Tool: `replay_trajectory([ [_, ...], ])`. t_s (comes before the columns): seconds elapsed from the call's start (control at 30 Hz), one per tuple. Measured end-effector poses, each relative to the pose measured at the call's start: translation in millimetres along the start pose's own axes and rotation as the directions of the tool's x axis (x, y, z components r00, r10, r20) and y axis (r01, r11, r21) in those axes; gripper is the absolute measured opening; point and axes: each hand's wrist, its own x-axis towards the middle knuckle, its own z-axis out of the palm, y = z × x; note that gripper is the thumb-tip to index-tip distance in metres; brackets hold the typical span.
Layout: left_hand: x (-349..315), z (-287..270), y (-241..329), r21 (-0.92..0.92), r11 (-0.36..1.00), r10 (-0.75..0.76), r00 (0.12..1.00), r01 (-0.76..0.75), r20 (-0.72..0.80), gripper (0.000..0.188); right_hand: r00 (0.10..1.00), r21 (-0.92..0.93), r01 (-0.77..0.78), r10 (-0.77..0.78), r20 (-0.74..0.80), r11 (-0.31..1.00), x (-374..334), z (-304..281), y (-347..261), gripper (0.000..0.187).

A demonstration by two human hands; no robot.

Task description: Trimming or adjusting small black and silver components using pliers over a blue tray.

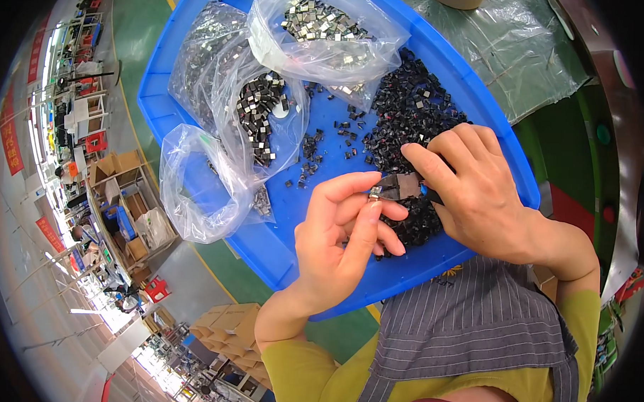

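My left hand (331, 247) pinches a small shiny metal piece (375, 193) between thumb and index finger, the other fingers curled loosely behind. In my right hand (478, 196) is a flat blade-like tool (406, 185), dark at the tip and tan in the middle, with blue and black near the grip. Its tip reaches the metal piece; whether they touch I cannot tell. Both hands hover over a heap of small black parts (411, 98) in a blue tray (315, 194). My right fingers hide most of the tool's handle.
Clear plastic bags stand on the tray's left and far side: one holds silvery square parts (321, 20), another black-and-silver parts (261, 114). An open bag (195, 189) lies near the left rim. Clear plastic sheeting (511, 52) covers a surface at far right. Cardboard boxes (229, 325) stand beyond my left arm.
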Motion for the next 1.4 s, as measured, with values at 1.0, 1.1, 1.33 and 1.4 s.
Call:
replay_trajectory([
  [1.0, 2, -2, 3, -0.083, 0.994, -0.066, 0.998, 0.066, 0.005, 0.026, 0.978, 0.243, -0.102, 0.051, 0.204, 0.965, -2, -6, -1, 0.031],
  [1.1, 2, -2, 2, -0.076, 0.994, -0.077, 0.997, 0.077, -0.002, 0.027, 0.988, 0.183, -0.078, 0.052, 0.146, 0.98, -2, -4, -1, 0.041],
  [1.33, 2, 5, -1, 0.035, 0.999, -0.006, 0.999, 0.008, -0.038, 0.029, 0.997, 0.069, -0.048, 0.044, 0.065, 0.996, -3, 0, -1, 0.053],
  [1.4, 3, 6, -2, 0.098, 0.995, 0.039, 0.999, -0.036, -0.024, 0.029, 0.996, 0.061, -0.049, 0.044, 0.082, 0.997, -3, 0, -1, 0.051],
])
